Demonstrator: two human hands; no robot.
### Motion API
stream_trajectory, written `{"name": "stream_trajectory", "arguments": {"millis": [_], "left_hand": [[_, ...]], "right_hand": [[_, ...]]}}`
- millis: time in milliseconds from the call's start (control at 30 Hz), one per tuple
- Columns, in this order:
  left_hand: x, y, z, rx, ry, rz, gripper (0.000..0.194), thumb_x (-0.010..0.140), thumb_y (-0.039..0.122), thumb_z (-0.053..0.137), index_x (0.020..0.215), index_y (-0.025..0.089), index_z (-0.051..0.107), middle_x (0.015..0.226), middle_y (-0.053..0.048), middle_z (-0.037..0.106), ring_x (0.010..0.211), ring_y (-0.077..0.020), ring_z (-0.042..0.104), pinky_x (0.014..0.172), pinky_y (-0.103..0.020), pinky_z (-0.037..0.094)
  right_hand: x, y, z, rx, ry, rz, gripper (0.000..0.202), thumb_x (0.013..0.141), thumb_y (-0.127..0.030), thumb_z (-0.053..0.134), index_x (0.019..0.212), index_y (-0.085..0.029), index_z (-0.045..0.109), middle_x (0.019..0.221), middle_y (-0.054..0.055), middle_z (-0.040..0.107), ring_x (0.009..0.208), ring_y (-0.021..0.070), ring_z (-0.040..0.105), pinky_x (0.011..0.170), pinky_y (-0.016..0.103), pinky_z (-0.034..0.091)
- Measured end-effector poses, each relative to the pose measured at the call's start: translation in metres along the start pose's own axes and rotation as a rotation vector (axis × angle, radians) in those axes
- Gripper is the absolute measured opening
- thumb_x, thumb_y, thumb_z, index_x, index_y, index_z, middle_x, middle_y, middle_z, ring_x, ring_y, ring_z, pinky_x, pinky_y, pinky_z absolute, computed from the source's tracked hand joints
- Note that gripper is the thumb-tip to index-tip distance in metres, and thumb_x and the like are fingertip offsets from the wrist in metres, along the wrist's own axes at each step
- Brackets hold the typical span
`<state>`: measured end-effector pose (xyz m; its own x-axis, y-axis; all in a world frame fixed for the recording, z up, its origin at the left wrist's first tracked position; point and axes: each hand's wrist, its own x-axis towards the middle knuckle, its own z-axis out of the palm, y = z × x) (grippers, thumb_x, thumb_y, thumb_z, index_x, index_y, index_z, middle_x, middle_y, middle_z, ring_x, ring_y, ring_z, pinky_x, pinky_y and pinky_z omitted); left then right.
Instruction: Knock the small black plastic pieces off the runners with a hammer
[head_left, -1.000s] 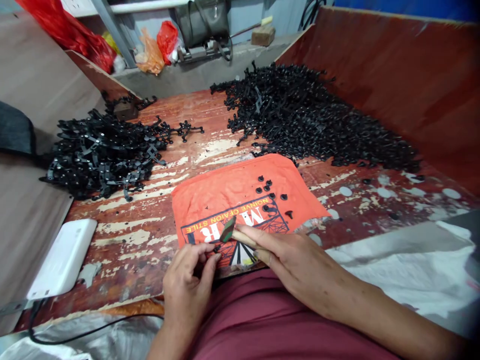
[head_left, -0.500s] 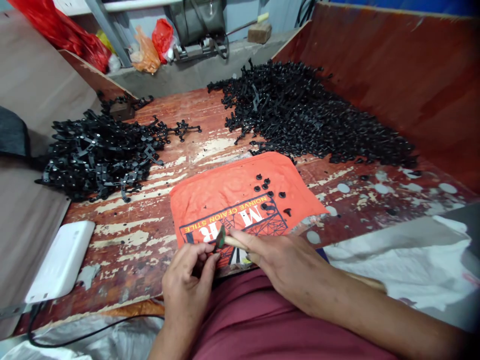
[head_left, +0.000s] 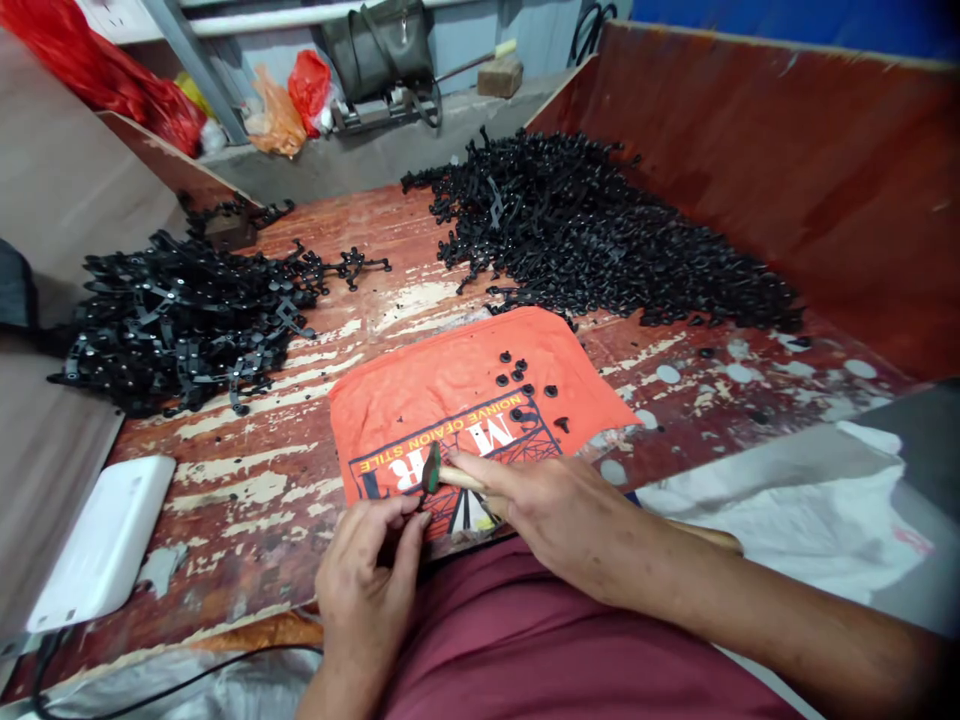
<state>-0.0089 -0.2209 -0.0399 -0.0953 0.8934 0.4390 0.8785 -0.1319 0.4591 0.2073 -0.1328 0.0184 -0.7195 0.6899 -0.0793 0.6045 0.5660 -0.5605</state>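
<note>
In my right hand (head_left: 551, 505) is a small hammer (head_left: 459, 478) with a pale wooden handle that runs back under my forearm. Its dark, green-marked head is just above the fingertips of my left hand (head_left: 373, 560). Those fingertips are pinched on a small black part (head_left: 421, 503), mostly hidden by thumb and finger. Beneath both hands lies an orange printed cloth (head_left: 405, 400), with several small black round pieces (head_left: 517, 376) scattered on its right side.
Linked black parts (head_left: 187, 320) are heaped on the left. A larger heap of black pieces (head_left: 600, 230) fills the back right, by a wooden side panel (head_left: 787, 150). A white power bank (head_left: 105, 540) with a cable lies at the left edge. White sacking (head_left: 787, 490) lies at right.
The camera view has shifted slightly, so the table contents appear a little further left. The hammer head sits slightly higher above my left fingertips. Both hands keep their holds.
</note>
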Motion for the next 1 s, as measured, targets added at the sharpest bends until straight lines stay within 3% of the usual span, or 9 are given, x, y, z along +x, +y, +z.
{"name": "stream_trajectory", "arguments": {"millis": [133, 200, 367, 533, 633, 833, 1000], "left_hand": [[0.003, -0.001, -0.003, 0.038, -0.007, -0.017, 0.013, 0.088, 0.027, 0.067, 0.098, 0.019, 0.068, 0.073, 0.001, 0.065, 0.066, -0.0138, 0.061, 0.065, -0.025, 0.046], [0.006, -0.002, -0.004, 0.057, -0.009, -0.016, 0.011, 0.09, 0.028, 0.065, 0.097, 0.019, 0.068, 0.075, 0.0, 0.066, 0.068, -0.014, 0.062, 0.068, -0.026, 0.046], [0.011, -0.008, -0.003, 0.086, -0.024, 0.041, 0.01, 0.093, 0.027, 0.062, 0.095, 0.021, 0.07, 0.081, 0.0, 0.072, 0.072, -0.0139, 0.066, 0.072, -0.027, 0.044], [0.014, -0.01, -0.002, 0.134, -0.058, 0.022, 0.014, 0.094, 0.028, 0.06, 0.093, 0.021, 0.072, 0.076, -0.001, 0.072, 0.069, -0.0159, 0.064, 0.075, -0.031, 0.041], [0.017, -0.008, -0.002, 0.12, -0.043, 0.019, 0.015, 0.094, 0.028, 0.059, 0.088, 0.021, 0.071, 0.077, -0.001, 0.073, 0.071, -0.0169, 0.066, 0.076, -0.032, 0.039], [0.026, -0.008, -0.001, 0.033, -0.106, -0.139, 0.021, 0.093, 0.032, 0.058, 0.077, 0.022, 0.068, 0.071, 0.003, 0.071, 0.065, -0.0147, 0.062, 0.074, -0.029, 0.037], [0.029, -0.009, -0.003, -0.052, -0.149, -0.236, 0.028, 0.093, 0.037, 0.056, 0.073, 0.022, 0.067, 0.061, 0.005, 0.064, 0.058, -0.0129, 0.056, 0.068, -0.027, 0.038]], "right_hand": [[-0.002, 0.005, -0.005, 0.111, 0.039, 0.003, 0.051, 0.102, -0.019, 0.042, 0.149, -0.039, 0.04, 0.136, -0.001, 0.064, 0.104, 0.0191, 0.07, 0.091, 0.032, 0.052], [-0.003, 0.006, -0.005, 0.119, 0.053, 0.014, 0.05, 0.103, -0.02, 0.042, 0.148, -0.039, 0.041, 0.139, -0.002, 0.061, 0.106, 0.0196, 0.069, 0.093, 0.034, 0.051], [-0.003, 0.006, -0.002, 0.071, 0.033, 0.025, 0.052, 0.101, -0.019, 0.044, 0.15, -0.038, 0.038, 0.128, 0.0, 0.069, 0.098, 0.0193, 0.072, 0.086, 0.032, 0.054], [-0.002, -0.001, -0.002, 0.033, 0.063, -0.01, 0.053, 0.1, -0.016, 0.045, 0.148, -0.038, 0.042, 0.132, 0.0, 0.066, 0.097, 0.0183, 0.072, 0.085, 0.031, 0.054], [-0.002, -0.004, -0.004, 0.016, 0.063, -0.01, 0.053, 0.098, -0.016, 0.046, 0.148, -0.033, 0.043, 0.117, 0.003, 0.073, 0.094, 0.0186, 0.072, 0.084, 0.031, 0.054], [-0.004, -0.004, 0.0, -0.006, 0.047, -0.021, 0.053, 0.099, -0.017, 0.043, 0.15, -0.032, 0.04, 0.108, 0.003, 0.075, 0.091, 0.0189, 0.071, 0.082, 0.031, 0.053], [-0.004, -0.002, 0.006, -0.102, 0.023, -0.017, 0.065, 0.094, -0.011, 0.046, 0.153, -0.036, 0.035, 0.104, 0.003, 0.074, 0.083, 0.0185, 0.07, 0.075, 0.029, 0.051]]}}
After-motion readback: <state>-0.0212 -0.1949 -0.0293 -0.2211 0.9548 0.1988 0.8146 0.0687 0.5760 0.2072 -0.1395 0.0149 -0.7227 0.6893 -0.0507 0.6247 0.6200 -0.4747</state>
